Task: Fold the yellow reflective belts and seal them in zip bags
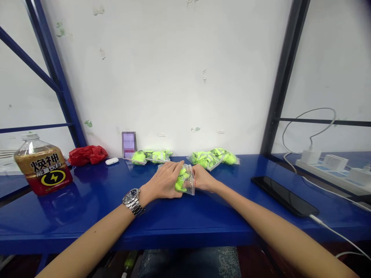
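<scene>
Between my hands is a clear zip-lock bag (189, 181) with folded fluorescent yellow-green fabric inside. My left hand (165, 179), with a steel watch (133, 200) on its wrist, lies over the bag's left part with its fingers wrapped over it. At the bag's right edge, by its red-lined opening, my right hand (204, 179) grips it; its fingertips are partly hidden behind the plastic. Similar bagged yellow-green bundles lie behind, one group (153, 155) at the back left and another (213, 158) at the back right.
A large drink bottle (43, 166) and a red plastic bag (88, 155) stand left on the blue table (185, 222). A white case (112, 161) and a propped phone (128, 144) are at the back. On the right are a black phone (285, 195) with its cable and a power strip (327, 173).
</scene>
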A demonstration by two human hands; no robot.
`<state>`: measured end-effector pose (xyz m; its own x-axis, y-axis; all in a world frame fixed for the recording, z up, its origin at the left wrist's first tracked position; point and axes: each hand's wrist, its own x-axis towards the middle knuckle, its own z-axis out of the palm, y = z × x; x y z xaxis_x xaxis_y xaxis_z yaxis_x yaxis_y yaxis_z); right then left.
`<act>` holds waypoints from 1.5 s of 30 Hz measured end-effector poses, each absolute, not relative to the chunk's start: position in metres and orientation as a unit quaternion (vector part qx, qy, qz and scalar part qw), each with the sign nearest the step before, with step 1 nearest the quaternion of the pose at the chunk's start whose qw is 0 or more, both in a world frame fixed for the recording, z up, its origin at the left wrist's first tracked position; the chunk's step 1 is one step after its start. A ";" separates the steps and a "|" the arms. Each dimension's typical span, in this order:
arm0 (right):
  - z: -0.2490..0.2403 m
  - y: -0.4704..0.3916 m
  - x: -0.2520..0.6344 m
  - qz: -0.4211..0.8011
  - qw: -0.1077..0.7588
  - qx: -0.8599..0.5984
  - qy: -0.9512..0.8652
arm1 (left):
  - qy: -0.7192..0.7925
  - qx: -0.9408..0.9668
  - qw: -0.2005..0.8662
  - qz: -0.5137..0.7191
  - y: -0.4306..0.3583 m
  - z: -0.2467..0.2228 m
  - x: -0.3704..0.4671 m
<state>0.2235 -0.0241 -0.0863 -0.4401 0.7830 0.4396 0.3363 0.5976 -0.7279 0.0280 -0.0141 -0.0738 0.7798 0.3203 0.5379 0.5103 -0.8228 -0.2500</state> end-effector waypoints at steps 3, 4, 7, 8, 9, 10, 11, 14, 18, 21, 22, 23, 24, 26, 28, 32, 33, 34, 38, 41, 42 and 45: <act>-0.091 -0.025 0.218 0.169 0.401 -0.380 -0.816 | -0.214 -0.922 0.209 -0.245 -0.015 -0.076 0.032; -0.091 -0.026 0.217 0.159 0.394 -0.385 -0.819 | -0.211 -0.922 0.210 -0.249 -0.014 -0.076 0.033; -0.085 -0.030 0.218 0.152 0.374 -0.389 -0.828 | -0.203 -0.923 0.198 -0.261 -0.011 -0.076 0.031; -0.081 -0.031 0.220 0.147 0.363 -0.388 -0.835 | -0.202 -0.923 0.190 -0.266 -0.010 -0.075 0.029; -0.076 -0.032 0.222 0.137 0.349 -0.383 -0.844 | -0.201 -0.923 0.183 -0.271 -0.008 -0.075 0.027; -0.072 -0.034 0.224 0.125 0.334 -0.375 -0.856 | -0.199 -0.924 0.177 -0.275 -0.006 -0.074 0.025; -0.068 -0.035 0.226 0.111 0.321 -0.360 -0.869 | -0.197 -0.923 0.173 -0.280 -0.004 -0.073 0.023; -0.061 -0.037 0.233 0.075 0.326 -0.311 -0.890 | -0.185 -0.922 0.167 -0.296 -0.001 -0.071 0.018; -0.064 -0.037 0.238 0.125 0.437 -0.307 -0.836 | -0.179 -0.916 0.167 -0.319 -0.002 -0.069 0.017; -0.064 -0.036 0.241 0.213 0.455 -0.320 -0.803 | -0.166 -0.916 0.176 -0.319 -0.005 -0.069 0.018; -0.063 -0.036 0.241 0.229 0.436 -0.322 -0.808 | -0.157 -0.918 0.183 -0.316 -0.006 -0.069 0.018; -0.062 -0.035 0.242 0.234 0.414 -0.320 -0.820 | -0.148 -0.920 0.189 -0.311 -0.007 -0.069 0.019; -0.061 -0.035 0.242 0.229 0.394 -0.315 -0.833 | -0.140 -0.921 0.194 -0.307 -0.009 -0.070 0.020; -0.061 -0.034 0.241 0.209 0.374 -0.311 -0.848 | -0.128 -0.925 0.199 -0.298 -0.011 -0.070 0.023; -0.065 -0.033 0.238 0.191 0.387 -0.330 -0.840 | -0.119 -0.929 0.200 -0.287 -0.015 -0.070 0.026; -0.074 -0.033 0.227 0.200 0.431 -0.368 -0.799 | -0.103 -0.934 0.212 -0.270 -0.021 -0.073 0.033; -0.075 -0.033 0.224 0.201 0.440 -0.369 -0.794 | -0.104 -0.932 0.215 -0.272 -0.022 -0.073 0.034; -0.076 -0.033 0.222 0.198 0.448 -0.370 -0.790 | -0.107 -0.930 0.218 -0.277 -0.022 -0.074 0.035; -0.080 -0.033 0.218 0.154 0.479 -0.381 -0.776 | -0.121 -0.920 0.231 -0.292 -0.022 -0.077 0.040; -0.082 -0.034 0.216 0.133 0.505 -0.383 -0.762 | -0.130 -0.915 0.239 -0.297 -0.023 -0.079 0.043; -0.083 -0.034 0.215 0.128 0.512 -0.385 -0.757 | -0.133 -0.913 0.240 -0.300 -0.023 -0.079 0.044; -0.082 -0.034 0.213 0.111 0.520 -0.404 -0.744 | -0.142 -0.911 0.237 -0.307 -0.023 -0.079 0.047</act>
<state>0.2132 -0.0341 -0.0822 -0.1317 0.7173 0.6842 0.4864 0.6481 -0.5859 0.0472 -0.0228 -0.0795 0.7709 0.1138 0.6268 0.4047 -0.8473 -0.3439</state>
